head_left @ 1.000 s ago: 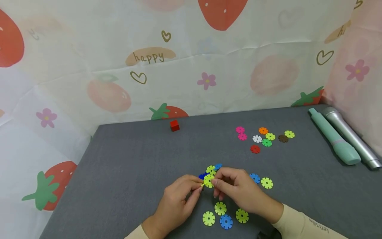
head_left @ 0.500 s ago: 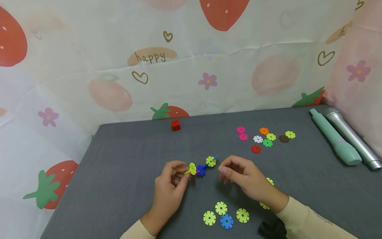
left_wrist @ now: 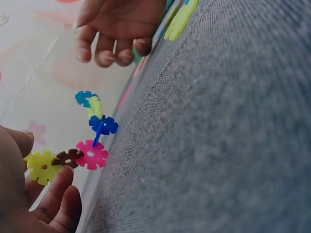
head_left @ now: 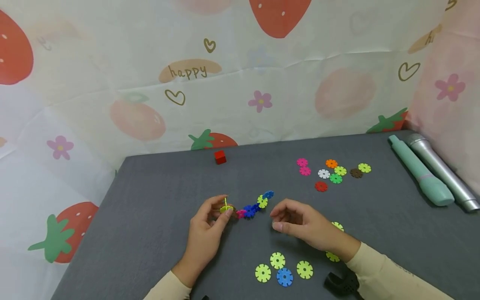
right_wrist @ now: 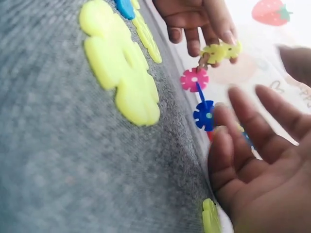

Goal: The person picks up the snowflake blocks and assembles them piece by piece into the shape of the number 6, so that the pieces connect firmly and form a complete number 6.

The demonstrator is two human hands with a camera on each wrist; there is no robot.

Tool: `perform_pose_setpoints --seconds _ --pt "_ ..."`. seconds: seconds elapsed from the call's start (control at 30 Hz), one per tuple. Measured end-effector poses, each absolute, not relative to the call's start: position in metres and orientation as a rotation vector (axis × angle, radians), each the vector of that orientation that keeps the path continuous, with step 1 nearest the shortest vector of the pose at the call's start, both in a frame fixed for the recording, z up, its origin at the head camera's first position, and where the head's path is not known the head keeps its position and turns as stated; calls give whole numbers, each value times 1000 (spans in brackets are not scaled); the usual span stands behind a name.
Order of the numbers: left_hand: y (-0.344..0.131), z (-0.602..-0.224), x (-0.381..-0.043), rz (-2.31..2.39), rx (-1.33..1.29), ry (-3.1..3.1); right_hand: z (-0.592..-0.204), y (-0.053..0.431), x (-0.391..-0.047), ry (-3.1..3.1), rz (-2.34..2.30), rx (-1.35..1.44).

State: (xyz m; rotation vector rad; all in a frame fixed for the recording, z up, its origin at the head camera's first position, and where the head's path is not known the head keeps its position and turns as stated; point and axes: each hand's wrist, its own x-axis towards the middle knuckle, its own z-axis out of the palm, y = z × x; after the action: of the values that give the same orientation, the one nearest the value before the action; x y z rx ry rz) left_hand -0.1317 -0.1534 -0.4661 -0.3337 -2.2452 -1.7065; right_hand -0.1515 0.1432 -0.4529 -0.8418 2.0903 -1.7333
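My left hand (head_left: 204, 229) pinches the near-left end of a chain of slotted plastic discs, held up over the grey table. At that end, a yellow disc (left_wrist: 43, 166) sits by the thumb and fingers, with another yellow disc standing edge-on from it. From there run a brown disc (left_wrist: 68, 158), a pink disc (left_wrist: 91, 155), a dark blue disc (head_left: 249, 211) joined to another, a yellow disc (head_left: 262, 201) and a lighter blue disc (head_left: 268, 194). My right hand (head_left: 305, 223) hovers right of the chain, fingers loosely bent, holding nothing.
In front lie several loose yellow discs (head_left: 304, 270) and a blue disc (head_left: 284, 277). Farther back are more coloured discs, among them a red disc (head_left: 321, 186). A red cube (head_left: 220, 157) stands at the back edge; a green microphone-shaped object (head_left: 421, 171) and a silver one (head_left: 446, 175) lie right.
My right hand has let go of the chain's yellow disc and drawn off to the right. My left hand has carried the chain left and up, turning it so it stretches out rightward.
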Motion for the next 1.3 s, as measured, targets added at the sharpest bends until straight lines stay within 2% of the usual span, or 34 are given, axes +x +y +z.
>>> perform_pose_setpoints --seconds 0.23,0.57,1.3 --pt "-156 -470 -135 -1802 -315 -2181 -457 147 -154 2104 -1474 -894" --pt "-157 -470 -135 -1757 -290 -2208 -456 147 -152 2164 -1193 -1154" --pt "-156 -468 -134 -1752 -291 -2215 -449 147 -151 2131 -1139 -1141"
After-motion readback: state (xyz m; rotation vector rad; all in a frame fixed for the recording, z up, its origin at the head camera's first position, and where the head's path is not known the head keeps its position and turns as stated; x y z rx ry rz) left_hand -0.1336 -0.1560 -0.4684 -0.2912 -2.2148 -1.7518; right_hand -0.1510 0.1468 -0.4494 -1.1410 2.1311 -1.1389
